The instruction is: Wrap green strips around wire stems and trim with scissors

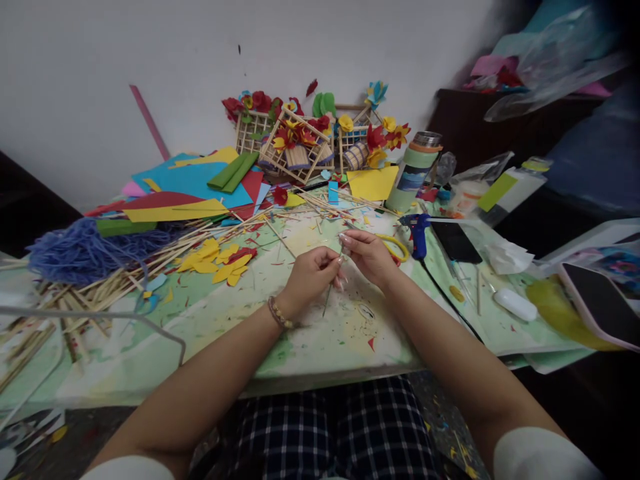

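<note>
My left hand (311, 275) and my right hand (367, 255) meet above the middle of the green work mat (320, 333). Both pinch a thin stick (331, 293) that hangs down between them; its upper end sits at my right fingertips. A beaded bracelet (279, 313) circles my left wrist. Yellow paper petals (220, 261) lie to the left of my left hand. Yellow-handled scissors (395, 245) lie just behind my right hand.
A blue glue gun (418, 233), a dark phone (454, 241) and a tumbler (414, 172) stand to the right. Blue yarn (85, 250), loose wooden sticks (100, 287) and coloured paper sheets (190, 187) fill the left. Stick baskets with paper flowers (300, 143) lean on the wall.
</note>
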Motion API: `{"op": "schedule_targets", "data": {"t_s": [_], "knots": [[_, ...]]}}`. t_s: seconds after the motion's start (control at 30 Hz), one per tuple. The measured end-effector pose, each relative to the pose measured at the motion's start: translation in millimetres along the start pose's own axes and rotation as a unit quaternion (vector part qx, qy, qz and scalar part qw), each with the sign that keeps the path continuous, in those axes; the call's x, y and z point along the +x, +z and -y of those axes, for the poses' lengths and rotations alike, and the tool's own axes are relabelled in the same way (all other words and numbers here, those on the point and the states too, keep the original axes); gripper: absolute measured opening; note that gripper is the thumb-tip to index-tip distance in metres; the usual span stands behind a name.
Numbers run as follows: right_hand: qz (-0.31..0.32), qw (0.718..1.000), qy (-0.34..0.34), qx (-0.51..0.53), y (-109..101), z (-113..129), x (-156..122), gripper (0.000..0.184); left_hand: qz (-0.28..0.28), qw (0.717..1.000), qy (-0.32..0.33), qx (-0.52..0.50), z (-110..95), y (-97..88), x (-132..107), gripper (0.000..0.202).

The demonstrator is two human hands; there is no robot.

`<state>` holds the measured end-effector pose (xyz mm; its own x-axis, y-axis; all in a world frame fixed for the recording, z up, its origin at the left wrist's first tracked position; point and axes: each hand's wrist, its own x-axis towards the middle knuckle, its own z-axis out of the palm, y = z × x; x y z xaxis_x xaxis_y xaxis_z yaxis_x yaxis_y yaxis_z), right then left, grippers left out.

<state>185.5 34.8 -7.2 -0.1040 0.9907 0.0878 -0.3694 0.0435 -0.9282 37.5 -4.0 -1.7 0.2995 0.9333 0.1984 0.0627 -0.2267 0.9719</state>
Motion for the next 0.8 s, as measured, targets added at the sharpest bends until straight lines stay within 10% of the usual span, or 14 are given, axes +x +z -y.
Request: {"op": "schedule_targets", "data": {"t_s": [0.23, 0.47, 0.8], "knots": [[0.068, 0.996, -0.029, 0.046, -1.2, 13.1, -6.0, 0.014, 0.066, 0.994, -0.047, -0.078, -8.3, 3.4, -1.3, 0.024], [-0.095, 0.987, -0.093, -0.095, 0.1, -2.9, -2.4, 0.021, -0.016, 0.953, 0.076, 0.293, -3.8, -0.1, -3.7, 0.013], [0.023, 0.997, 0.064, 0.022, -3.6, 9.3, -1.0, 0.028, -0.002, 0.993, -0.056, -0.105, -8.4, -4.7, 4.9, 0.021]]}}
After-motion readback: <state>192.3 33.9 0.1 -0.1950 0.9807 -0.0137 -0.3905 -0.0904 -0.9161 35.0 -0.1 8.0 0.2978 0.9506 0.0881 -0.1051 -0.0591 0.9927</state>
